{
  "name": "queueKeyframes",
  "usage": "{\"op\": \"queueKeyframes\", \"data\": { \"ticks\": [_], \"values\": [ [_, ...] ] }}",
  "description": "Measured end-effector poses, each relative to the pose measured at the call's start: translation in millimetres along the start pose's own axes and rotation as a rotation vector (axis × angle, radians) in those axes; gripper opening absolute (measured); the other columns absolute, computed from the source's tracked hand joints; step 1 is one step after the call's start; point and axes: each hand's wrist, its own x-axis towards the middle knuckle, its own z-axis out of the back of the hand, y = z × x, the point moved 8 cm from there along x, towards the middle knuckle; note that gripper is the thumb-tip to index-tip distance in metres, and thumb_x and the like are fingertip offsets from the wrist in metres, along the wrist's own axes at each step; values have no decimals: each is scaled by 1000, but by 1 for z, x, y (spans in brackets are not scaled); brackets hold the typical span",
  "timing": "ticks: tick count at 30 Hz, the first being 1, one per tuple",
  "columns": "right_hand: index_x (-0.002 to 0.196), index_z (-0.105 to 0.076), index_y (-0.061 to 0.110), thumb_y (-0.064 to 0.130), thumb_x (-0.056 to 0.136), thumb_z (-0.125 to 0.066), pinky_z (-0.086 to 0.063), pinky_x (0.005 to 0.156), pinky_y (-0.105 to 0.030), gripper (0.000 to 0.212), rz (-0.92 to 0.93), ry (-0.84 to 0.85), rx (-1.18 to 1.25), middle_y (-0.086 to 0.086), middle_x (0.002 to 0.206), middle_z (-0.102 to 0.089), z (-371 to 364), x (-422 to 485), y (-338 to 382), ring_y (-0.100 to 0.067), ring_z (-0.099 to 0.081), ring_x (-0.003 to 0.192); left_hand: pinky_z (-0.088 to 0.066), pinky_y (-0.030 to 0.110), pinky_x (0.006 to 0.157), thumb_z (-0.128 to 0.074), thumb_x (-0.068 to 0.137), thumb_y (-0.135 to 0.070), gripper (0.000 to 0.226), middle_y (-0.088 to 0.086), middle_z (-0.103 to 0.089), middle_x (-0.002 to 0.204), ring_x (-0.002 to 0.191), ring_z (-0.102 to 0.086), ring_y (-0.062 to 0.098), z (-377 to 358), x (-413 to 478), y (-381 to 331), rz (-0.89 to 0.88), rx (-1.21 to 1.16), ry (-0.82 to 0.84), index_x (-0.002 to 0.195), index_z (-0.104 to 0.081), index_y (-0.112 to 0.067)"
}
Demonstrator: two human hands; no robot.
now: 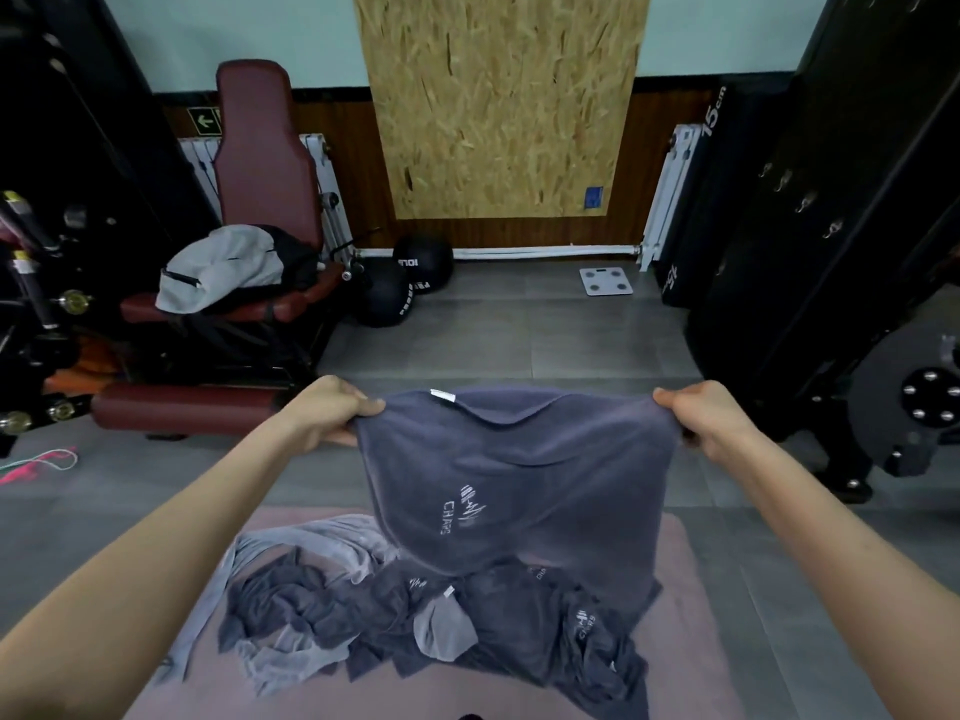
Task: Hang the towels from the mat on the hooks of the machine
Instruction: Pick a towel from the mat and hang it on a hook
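Observation:
A dark grey towel (519, 475) with a white logo hangs spread out in front of me above the pink mat (691, 631). My left hand (332, 413) grips its top left corner and my right hand (701, 415) grips its top right corner. A small white label shows on the towel's upper edge. Beneath it a crumpled pile of dark and light grey towels (415, 621) lies on the mat. The black machine (831, 226) stands at the right, with several metal hooks (804, 202) on its face.
A dark red padded bench (260, 163) with a grey bag on its seat stands at the left. Two black medicine balls (405, 283) and a white scale (606, 281) lie by the far wall. A weight plate (914, 407) sits low at the right.

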Motion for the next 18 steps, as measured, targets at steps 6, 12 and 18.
{"op": "queueKeyframes", "data": {
  "ticks": [6,12,18],
  "values": [
    [80,-61,6,14,87,-62,-51,41,-20,10,-171,296,372,-1,52,-66,-23,-14,16,-10,-62,44,-51,19,53,-60,89,-15,23,-3,-62,58,54,-60,5,-32,-32,-33,-58,-134,277,66,-59,-12],
    [74,-52,5,6,92,-55,-44,30,-20,18,-120,167,456,1,37,-57,-28,-14,29,-7,-56,32,-47,17,40,-57,88,0,27,6,-49,58,47,-51,10,-30,-29,-39,-81,-172,-55,63,-51,-8],
    [73,-49,3,9,98,-35,-39,26,-24,29,-363,58,595,-8,36,-55,-8,2,-20,-15,-53,28,-45,15,44,-38,93,6,31,-2,-63,59,46,-55,4,2,-19,1,87,-507,-83,87,-58,-17]
  ]
}}
